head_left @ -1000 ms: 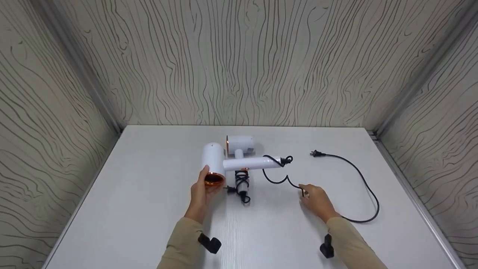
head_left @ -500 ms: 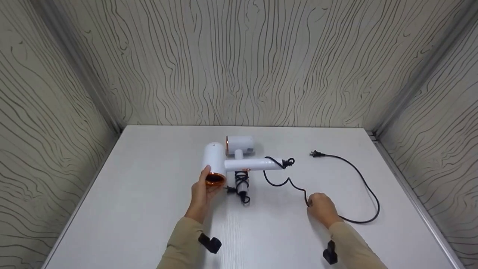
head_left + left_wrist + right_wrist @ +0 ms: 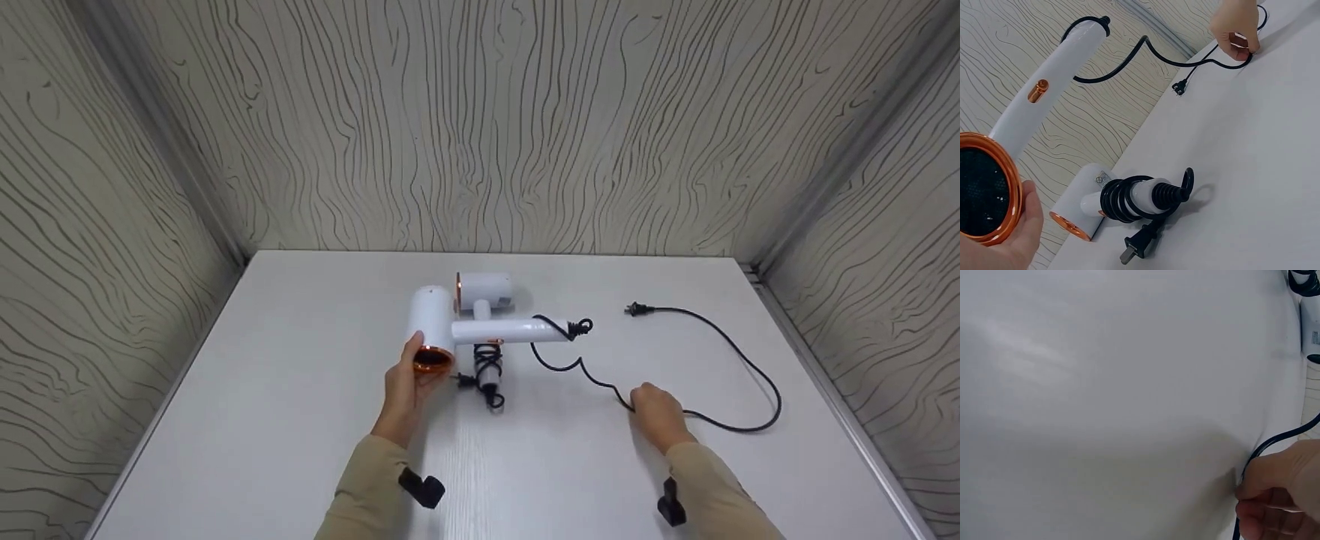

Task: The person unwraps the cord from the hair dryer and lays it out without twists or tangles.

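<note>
A white hair dryer with an orange-rimmed end is held up by its barrel in my left hand. Its handle points right in the head view, with a turn of black cord around the far end. That cord runs down to my right hand, whose thumb and fingers pinch it near the table. In the right wrist view the cord passes between the fingertips. Behind the raised dryer lies a second white hair dryer, its black cord wound around the handle.
Beyond my right hand the cord curves to a two-pin plug on the white table. The second dryer's plug rests beside its handle. Wood-patterned panels enclose the back and sides.
My right hand has moved right and slightly down along the cord, away from the held hair dryer. The loose loop at right has shifted outward. The left hand stays nearly still.
</note>
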`<state>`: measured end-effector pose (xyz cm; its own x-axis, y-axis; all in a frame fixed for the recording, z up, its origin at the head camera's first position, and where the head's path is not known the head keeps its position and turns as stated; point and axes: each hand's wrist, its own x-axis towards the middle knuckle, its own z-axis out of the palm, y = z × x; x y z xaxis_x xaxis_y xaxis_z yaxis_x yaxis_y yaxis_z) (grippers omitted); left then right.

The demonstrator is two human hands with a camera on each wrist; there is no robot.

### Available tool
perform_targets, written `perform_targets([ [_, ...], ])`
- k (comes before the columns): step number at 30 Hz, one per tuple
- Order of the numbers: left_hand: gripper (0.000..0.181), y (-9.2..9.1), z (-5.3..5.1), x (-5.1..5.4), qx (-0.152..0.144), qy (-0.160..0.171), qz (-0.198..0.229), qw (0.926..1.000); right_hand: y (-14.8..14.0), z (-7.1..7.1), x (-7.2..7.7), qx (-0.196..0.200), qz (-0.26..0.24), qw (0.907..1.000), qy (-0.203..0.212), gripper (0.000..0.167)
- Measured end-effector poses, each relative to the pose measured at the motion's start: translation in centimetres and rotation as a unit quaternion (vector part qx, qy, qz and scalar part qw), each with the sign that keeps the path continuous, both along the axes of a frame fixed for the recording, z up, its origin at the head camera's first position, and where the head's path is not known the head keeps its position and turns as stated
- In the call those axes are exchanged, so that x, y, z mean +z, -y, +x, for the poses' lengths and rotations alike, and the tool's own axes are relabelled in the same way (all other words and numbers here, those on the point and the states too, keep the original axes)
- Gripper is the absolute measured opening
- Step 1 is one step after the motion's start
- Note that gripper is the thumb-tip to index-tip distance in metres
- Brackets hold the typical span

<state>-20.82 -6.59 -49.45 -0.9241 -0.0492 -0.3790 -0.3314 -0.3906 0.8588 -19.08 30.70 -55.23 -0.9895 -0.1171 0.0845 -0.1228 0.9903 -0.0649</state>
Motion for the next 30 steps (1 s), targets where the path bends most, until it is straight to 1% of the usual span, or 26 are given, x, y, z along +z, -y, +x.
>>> perform_targets([
  [6,0.077,0.0,0.2,-0.2,-0.011,-0.010,-0.021,0.9997,-1.9,-0.5,-0.7,-0.001,-0.007,0.9988,-0.048,0.009],
  [11,0.075,-0.2,0.2,-0.2,-0.016,-0.013,-0.016,0.9996,-3.4,-0.9,-1.1,0.005,-0.026,0.9970,-0.073,0.011],
  [17,0.075,-0.6,0.1,-0.2,-0.010,-0.011,-0.015,0.9998,-3.8,-1.0,-1.1,0.003,-0.058,0.9950,-0.081,0.008],
  [21,0.074,-0.7,0.1,-0.1,-0.014,-0.011,-0.019,0.9997,-3.5,-0.9,-1.1,-0.005,-0.081,0.9933,-0.082,0.006],
  [26,0.077,-0.9,0.1,-0.1,-0.023,-0.014,-0.024,0.9993,-3.2,-0.7,-1.0,-0.018,-0.098,0.9927,-0.068,0.008],
  [30,0.077,-1.0,0.1,-0.2,-0.022,-0.013,-0.024,0.9994,-2.8,-0.7,-0.6,-0.025,-0.111,0.9914,-0.064,0.009],
])
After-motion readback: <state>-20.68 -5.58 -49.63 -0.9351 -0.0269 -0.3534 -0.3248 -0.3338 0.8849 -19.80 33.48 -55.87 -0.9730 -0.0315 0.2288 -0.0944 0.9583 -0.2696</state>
